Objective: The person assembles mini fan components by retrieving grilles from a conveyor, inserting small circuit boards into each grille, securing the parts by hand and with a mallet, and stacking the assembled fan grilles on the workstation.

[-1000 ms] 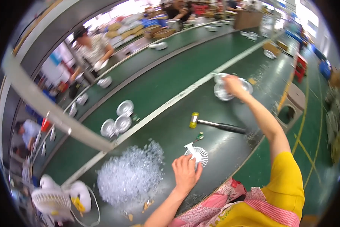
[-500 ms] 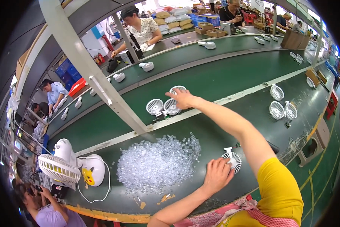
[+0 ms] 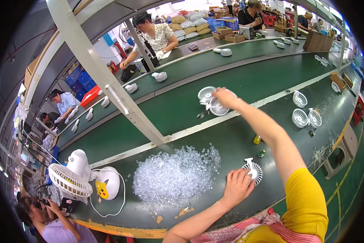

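My right hand (image 3: 223, 96) reaches far out over the green conveyor belt (image 3: 178, 109) and grips a white round fan grille (image 3: 218, 107) that lies beside a second white grille (image 3: 206, 93). My left hand (image 3: 236, 187) rests near the table's front edge, fingers pressing on another white fan grille (image 3: 253, 171). A heap of small clear plastic pieces (image 3: 174, 175) lies just left of that hand. A small yellow-topped item (image 3: 257, 139) and a small green part (image 3: 261, 154) sit between my two arms.
Three more white grilles (image 3: 305, 114) lie to the right on the dark green table. A white desk fan (image 3: 74, 176) with a yellow-faced base stands at the left. A slanted white post (image 3: 109, 87) crosses the belt. Other people work at the far side and lower left.
My head has turned left, shifting the whole scene to the right. My right hand, earlier at grilles on the right, now grips a grille on the belt farther left. My left hand stays on its grille.
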`<action>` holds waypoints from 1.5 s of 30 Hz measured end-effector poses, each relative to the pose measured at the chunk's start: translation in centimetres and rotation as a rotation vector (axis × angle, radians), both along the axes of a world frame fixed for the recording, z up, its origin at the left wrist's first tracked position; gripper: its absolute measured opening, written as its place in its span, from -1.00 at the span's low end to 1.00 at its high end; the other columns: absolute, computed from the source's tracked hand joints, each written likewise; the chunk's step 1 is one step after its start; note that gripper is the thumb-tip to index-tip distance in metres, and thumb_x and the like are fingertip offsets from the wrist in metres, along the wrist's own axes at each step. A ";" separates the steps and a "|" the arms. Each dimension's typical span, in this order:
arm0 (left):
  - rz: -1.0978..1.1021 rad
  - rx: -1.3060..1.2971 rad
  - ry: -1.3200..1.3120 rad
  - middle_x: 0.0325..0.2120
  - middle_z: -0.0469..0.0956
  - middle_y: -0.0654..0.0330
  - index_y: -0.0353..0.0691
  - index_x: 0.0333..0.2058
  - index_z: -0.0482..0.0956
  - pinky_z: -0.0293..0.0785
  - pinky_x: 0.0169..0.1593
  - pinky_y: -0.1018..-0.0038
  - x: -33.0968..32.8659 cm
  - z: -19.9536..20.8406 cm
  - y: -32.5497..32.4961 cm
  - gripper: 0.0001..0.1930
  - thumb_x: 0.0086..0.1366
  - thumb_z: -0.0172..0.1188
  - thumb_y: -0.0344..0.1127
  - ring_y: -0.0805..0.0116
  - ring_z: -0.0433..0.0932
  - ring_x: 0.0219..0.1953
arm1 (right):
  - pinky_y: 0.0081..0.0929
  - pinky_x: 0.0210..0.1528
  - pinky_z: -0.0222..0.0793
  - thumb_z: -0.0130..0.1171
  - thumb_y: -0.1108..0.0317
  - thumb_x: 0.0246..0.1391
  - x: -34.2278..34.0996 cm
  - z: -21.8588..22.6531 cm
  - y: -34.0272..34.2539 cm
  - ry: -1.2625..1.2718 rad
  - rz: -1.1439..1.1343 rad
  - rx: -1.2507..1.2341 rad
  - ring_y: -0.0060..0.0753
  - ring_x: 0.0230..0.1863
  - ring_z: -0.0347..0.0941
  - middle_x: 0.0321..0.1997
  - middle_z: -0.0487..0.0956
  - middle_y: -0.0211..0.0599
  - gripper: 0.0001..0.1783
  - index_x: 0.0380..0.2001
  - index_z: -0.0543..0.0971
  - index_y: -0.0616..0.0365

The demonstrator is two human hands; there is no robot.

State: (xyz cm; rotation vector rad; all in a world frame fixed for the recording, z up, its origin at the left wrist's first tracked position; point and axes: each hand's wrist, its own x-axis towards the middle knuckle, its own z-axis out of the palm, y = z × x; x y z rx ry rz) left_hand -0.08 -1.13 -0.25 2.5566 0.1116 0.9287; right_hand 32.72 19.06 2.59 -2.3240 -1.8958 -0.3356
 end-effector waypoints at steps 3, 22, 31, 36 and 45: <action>0.008 0.023 -0.010 -0.10 0.49 0.16 -0.22 -0.21 0.51 0.29 0.03 0.16 -0.1 0.2 -0.3 -0.69 0.09 0.36 -0.30 0.15 0.44 -0.03 | -0.02 -0.02 0.52 0.24 0.47 -0.08 4.8 2.7 -8.0 0.075 -0.107 0.107 0.15 0.00 0.48 0.02 0.50 -0.05 -0.54 -0.03 0.51 0.00; 0.340 0.101 -0.052 -0.20 0.57 0.21 -0.16 -0.12 0.58 0.28 0.00 0.26 0.0 2.7 4.2 -0.72 0.15 0.30 -0.43 0.23 0.48 -0.08 | -0.20 0.19 0.35 0.13 0.44 0.16 -6.8 4.9 -30.8 0.545 0.212 0.113 -0.02 0.10 0.42 0.05 0.54 -0.08 -0.65 0.04 0.52 0.15; 0.644 0.212 0.245 -0.36 0.59 0.18 -0.18 -0.33 0.62 0.24 -0.11 0.20 5.0 1.8 13.9 -0.77 0.09 0.40 -0.22 0.12 0.46 -0.17 | -0.18 0.08 0.28 0.14 0.37 0.15 -11.6 0.6 -27.4 0.593 0.314 -0.046 -0.10 -0.04 0.43 -0.21 0.54 -0.23 -0.83 -0.20 0.64 0.10; 0.647 0.168 0.320 -0.42 0.59 0.10 -0.20 -0.44 0.60 0.23 -0.13 0.14 5.4 1.0 14.7 -0.83 0.02 0.40 -0.33 0.08 0.48 -0.21 | -0.21 0.00 0.25 0.14 0.35 0.19 -11.0 -0.9 -27.8 0.684 0.356 0.053 -0.16 -0.11 0.41 -0.27 0.51 -0.28 -0.84 -0.19 0.64 0.06; 0.695 0.266 0.354 -0.44 0.61 0.16 -0.14 -0.46 0.62 0.25 -0.16 0.18 5.1 1.1 14.6 -0.89 0.01 0.37 -0.38 0.11 0.50 -0.24 | -0.25 -0.08 0.21 0.22 0.33 0.14 -11.5 -1.2 -27.8 0.642 0.346 0.161 -0.22 -0.16 0.41 -0.31 0.51 -0.33 -0.88 -0.27 0.63 0.07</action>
